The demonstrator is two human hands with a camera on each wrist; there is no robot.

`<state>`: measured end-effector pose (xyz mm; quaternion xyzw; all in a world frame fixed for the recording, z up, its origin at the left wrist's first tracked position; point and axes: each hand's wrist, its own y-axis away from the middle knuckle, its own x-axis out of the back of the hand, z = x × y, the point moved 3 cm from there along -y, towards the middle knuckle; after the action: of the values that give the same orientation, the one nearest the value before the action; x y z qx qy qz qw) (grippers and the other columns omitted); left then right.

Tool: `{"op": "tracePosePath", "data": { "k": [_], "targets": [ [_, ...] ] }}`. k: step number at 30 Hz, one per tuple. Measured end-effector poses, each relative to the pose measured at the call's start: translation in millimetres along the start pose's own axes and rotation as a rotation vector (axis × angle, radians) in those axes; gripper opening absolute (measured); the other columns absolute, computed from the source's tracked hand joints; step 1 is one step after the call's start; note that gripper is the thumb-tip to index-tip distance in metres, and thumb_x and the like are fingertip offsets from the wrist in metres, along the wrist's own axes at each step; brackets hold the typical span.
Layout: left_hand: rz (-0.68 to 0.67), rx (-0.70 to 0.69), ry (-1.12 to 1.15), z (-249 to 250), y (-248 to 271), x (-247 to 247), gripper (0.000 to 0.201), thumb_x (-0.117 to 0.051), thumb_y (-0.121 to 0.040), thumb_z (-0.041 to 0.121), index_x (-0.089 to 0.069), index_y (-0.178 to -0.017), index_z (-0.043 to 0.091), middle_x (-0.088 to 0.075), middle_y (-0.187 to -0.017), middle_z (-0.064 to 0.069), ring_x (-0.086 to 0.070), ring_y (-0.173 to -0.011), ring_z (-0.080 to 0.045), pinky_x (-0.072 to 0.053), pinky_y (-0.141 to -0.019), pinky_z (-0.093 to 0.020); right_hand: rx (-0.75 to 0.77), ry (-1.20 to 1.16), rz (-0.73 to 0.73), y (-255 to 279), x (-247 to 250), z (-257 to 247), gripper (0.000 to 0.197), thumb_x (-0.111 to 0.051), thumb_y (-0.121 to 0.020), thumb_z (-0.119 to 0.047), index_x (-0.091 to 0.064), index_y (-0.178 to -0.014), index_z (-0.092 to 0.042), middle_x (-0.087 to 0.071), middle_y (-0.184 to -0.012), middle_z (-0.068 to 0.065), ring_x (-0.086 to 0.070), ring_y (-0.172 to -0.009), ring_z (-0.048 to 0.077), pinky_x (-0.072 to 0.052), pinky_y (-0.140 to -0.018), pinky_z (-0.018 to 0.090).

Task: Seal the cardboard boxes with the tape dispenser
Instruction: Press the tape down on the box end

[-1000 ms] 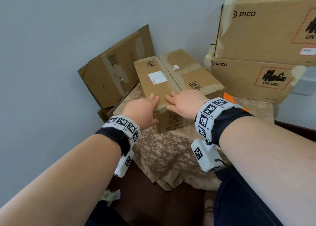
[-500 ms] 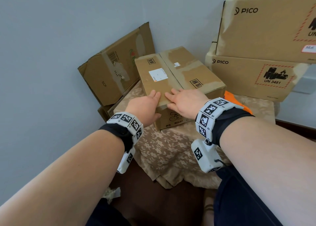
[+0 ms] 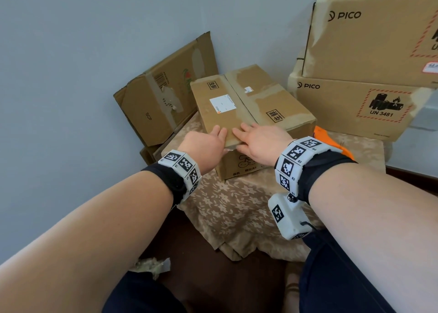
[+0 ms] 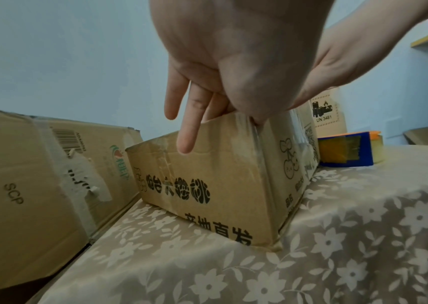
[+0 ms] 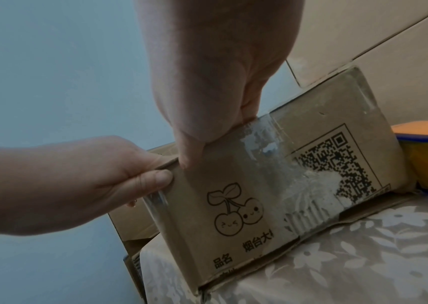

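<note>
From my head camera, the cardboard box point(image 3: 248, 113) sits on a flower-patterned tablecloth point(image 3: 227, 201). My left hand point(image 3: 203, 146) and right hand point(image 3: 260, 144) lie flat, fingers straight, on its near top edge, almost touching.

My left wrist camera shows my fingers point(image 4: 187, 131) extended down over the box's corner; the tape dispenser point(image 4: 348, 149), blue and orange, rests on the cloth just beside the box.

My right wrist camera shows my left thumb point(image 5: 156, 181) pressing the box's corner, my right fingertips point(image 5: 189, 152) on its top edge.
</note>
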<state>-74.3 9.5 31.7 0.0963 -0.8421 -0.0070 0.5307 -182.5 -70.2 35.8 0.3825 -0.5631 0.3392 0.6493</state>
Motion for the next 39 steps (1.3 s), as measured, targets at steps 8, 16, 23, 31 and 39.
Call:
{"op": "tracePosePath", "data": {
  "k": [8, 16, 23, 31, 39],
  "targets": [
    [-0.051, 0.022, 0.015, -2, 5, 5, 0.057, -0.018, -0.104, 0.037, -0.006, -0.151, 0.009, -0.025, -0.153, -0.002, -0.063, -0.1, -0.022, -0.042, -0.096, -0.041, 0.007, -0.06, -0.052, 5, 3, 4, 0.069, -0.05, -0.093, -0.027, -0.016, -0.153, -0.025, -0.023, -0.156, 0.002, -0.03, -0.139, 0.022, -0.04, -0.105, 0.043],
    [-0.221, 0.114, 0.112, -44, 27, -3, 0.067, -0.036, -0.098, 0.032, 0.004, -0.152, 0.022, -0.008, -0.159, 0.006, -0.041, -0.133, -0.021, -0.025, -0.112, -0.053, -0.12, -0.468, 0.068, 13, 35, 15, 0.04, -0.05, -0.09, -0.011, -0.062, -0.128, -0.02, -0.058, -0.133, 0.0, -0.054, -0.115, 0.015, -0.037, -0.092, 0.019],
    [-0.344, 0.242, 0.357, -52, 1, 15, 0.046, -0.027, -0.096, 0.041, -0.052, -0.127, 0.017, -0.047, -0.138, -0.005, -0.027, -0.139, -0.024, -0.02, -0.112, -0.056, -0.132, -0.383, 0.155, 10, 35, 30, 0.037, -0.036, -0.101, -0.023, -0.066, -0.119, -0.013, -0.064, -0.125, 0.007, -0.057, -0.114, 0.025, -0.044, -0.1, 0.039],
    [-0.15, 0.132, 0.504, -17, -32, 29, 0.062, -0.023, -0.097, 0.058, -0.024, -0.149, 0.024, -0.015, -0.159, 0.001, -0.003, -0.147, -0.024, -0.008, -0.115, -0.057, -0.1, -0.257, -0.034, -5, 26, 40, 0.049, -0.028, -0.102, -0.044, -0.032, -0.148, -0.028, -0.027, -0.156, 0.0, -0.017, -0.145, 0.033, -0.019, -0.115, 0.042],
    [-0.174, 0.056, 0.589, -2, -56, 11, 0.076, -0.022, -0.091, 0.067, -0.003, -0.153, 0.026, 0.002, -0.16, 0.002, 0.005, -0.147, -0.022, 0.0, -0.114, -0.058, -0.167, -0.235, -0.143, -21, 5, 55, 0.048, -0.012, -0.102, -0.046, -0.01, -0.151, -0.042, 0.004, -0.161, -0.003, 0.005, -0.147, 0.03, 0.002, -0.117, 0.053]
  ]
}}
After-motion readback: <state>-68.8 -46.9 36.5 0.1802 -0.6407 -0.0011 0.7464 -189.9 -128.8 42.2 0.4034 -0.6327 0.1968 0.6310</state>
